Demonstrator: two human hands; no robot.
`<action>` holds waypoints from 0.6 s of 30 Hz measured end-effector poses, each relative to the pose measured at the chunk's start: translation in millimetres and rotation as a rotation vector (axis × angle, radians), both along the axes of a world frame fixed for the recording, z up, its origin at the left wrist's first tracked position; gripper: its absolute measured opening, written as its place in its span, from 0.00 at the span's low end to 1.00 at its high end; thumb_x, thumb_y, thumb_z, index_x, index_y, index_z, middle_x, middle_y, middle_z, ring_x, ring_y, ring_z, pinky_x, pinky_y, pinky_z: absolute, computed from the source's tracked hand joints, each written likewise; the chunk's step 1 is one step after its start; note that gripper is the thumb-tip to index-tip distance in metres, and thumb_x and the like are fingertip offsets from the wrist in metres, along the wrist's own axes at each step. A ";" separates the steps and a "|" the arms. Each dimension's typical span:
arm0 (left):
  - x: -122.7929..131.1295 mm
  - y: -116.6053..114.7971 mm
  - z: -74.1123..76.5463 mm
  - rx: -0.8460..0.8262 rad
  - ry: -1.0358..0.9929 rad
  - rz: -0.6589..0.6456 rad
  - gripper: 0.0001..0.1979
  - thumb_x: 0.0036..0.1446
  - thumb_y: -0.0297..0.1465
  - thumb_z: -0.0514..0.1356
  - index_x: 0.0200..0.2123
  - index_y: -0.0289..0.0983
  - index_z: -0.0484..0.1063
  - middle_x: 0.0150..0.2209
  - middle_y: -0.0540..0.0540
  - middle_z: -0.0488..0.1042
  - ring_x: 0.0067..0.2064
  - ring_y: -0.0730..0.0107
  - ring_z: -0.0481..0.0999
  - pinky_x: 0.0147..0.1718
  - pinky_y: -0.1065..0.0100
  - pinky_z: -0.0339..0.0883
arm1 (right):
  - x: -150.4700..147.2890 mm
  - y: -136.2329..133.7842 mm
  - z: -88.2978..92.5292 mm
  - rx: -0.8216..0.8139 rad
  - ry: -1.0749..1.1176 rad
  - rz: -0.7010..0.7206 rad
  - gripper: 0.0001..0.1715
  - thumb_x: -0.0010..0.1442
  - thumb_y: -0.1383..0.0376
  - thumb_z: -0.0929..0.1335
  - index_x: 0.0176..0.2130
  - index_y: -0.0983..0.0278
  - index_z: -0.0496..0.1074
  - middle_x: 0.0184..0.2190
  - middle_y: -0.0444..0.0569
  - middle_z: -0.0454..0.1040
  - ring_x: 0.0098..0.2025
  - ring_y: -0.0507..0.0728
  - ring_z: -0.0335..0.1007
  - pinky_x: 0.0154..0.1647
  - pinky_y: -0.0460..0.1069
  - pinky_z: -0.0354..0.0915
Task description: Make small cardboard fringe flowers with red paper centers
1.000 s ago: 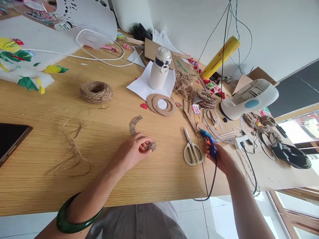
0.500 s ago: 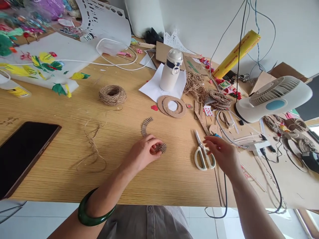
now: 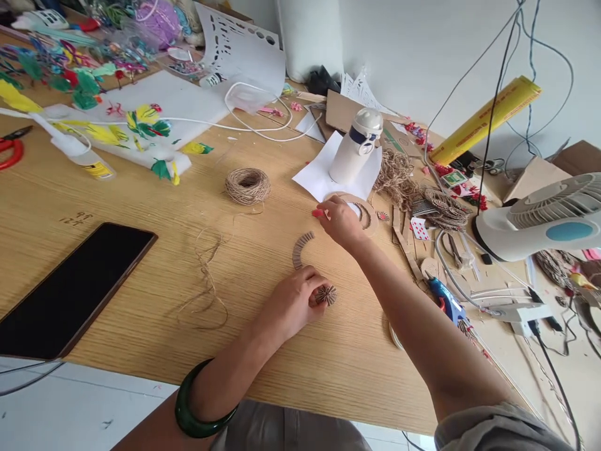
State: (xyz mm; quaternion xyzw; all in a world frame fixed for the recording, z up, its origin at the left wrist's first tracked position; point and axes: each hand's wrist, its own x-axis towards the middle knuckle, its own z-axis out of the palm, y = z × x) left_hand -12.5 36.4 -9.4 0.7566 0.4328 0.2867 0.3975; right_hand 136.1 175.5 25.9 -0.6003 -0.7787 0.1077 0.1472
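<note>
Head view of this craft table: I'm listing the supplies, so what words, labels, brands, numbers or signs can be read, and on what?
Nothing can be read for certain.
Yellow-and-black label on the plastic bottle: too blurred.
Small marks on the wooden tabletop: too blurred.
Green printing on the cardboard: too small.
Corner index of the playing card: too small.

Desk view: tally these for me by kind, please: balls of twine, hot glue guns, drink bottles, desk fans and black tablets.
Balls of twine: 1
Hot glue guns: 1
Drink bottles: 1
Desk fans: 1
Black tablets: 1
Total: 5
</note>
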 end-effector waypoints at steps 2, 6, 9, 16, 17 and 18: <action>-0.7 0.5 2.0 -0.005 0.011 -0.009 0.15 0.49 0.18 0.64 0.41 0.36 0.76 0.40 0.48 0.74 0.33 0.73 0.73 0.36 0.69 0.72 | -3.3 6.2 -3.0 -0.007 -0.035 0.016 0.10 0.61 0.72 0.67 0.39 0.66 0.79 0.43 0.56 0.76 0.39 0.59 0.72 0.37 0.50 0.64; -1.6 0.6 5.8 -0.016 0.047 -0.026 0.15 0.50 0.19 0.64 0.42 0.35 0.76 0.40 0.47 0.74 0.31 0.73 0.72 0.37 0.67 0.72 | -3.0 13.6 -7.7 -0.009 -0.062 0.038 0.10 0.61 0.73 0.66 0.35 0.67 0.79 0.39 0.55 0.76 0.36 0.58 0.71 0.37 0.49 0.64; -1.1 0.8 5.9 -0.018 0.060 -0.019 0.15 0.50 0.20 0.64 0.43 0.35 0.76 0.41 0.47 0.75 0.31 0.73 0.72 0.37 0.66 0.71 | -1.1 16.9 -8.1 -0.004 -0.058 0.044 0.11 0.61 0.72 0.66 0.32 0.67 0.79 0.36 0.53 0.76 0.35 0.57 0.71 0.37 0.49 0.63; -0.5 2.3 2.7 0.006 0.051 -0.025 0.14 0.51 0.20 0.63 0.42 0.35 0.76 0.40 0.47 0.74 0.31 0.73 0.72 0.38 0.66 0.72 | 1.6 23.3 -7.3 0.001 -0.027 0.038 0.15 0.59 0.73 0.64 0.27 0.65 0.78 0.34 0.51 0.77 0.34 0.56 0.70 0.37 0.50 0.63; -0.6 2.3 2.8 0.011 0.050 -0.024 0.14 0.51 0.20 0.63 0.42 0.35 0.76 0.40 0.46 0.74 0.31 0.72 0.72 0.38 0.65 0.72 | 1.9 24.4 -7.4 0.000 -0.023 0.039 0.15 0.58 0.73 0.64 0.27 0.64 0.78 0.33 0.50 0.77 0.34 0.56 0.70 0.37 0.50 0.63; -0.8 2.3 3.0 0.015 0.050 -0.023 0.14 0.51 0.20 0.63 0.42 0.36 0.76 0.40 0.46 0.74 0.31 0.72 0.72 0.38 0.65 0.72 | 2.0 25.6 -7.4 -0.002 -0.019 0.039 0.15 0.57 0.74 0.64 0.27 0.64 0.79 0.33 0.50 0.76 0.34 0.56 0.70 0.37 0.50 0.64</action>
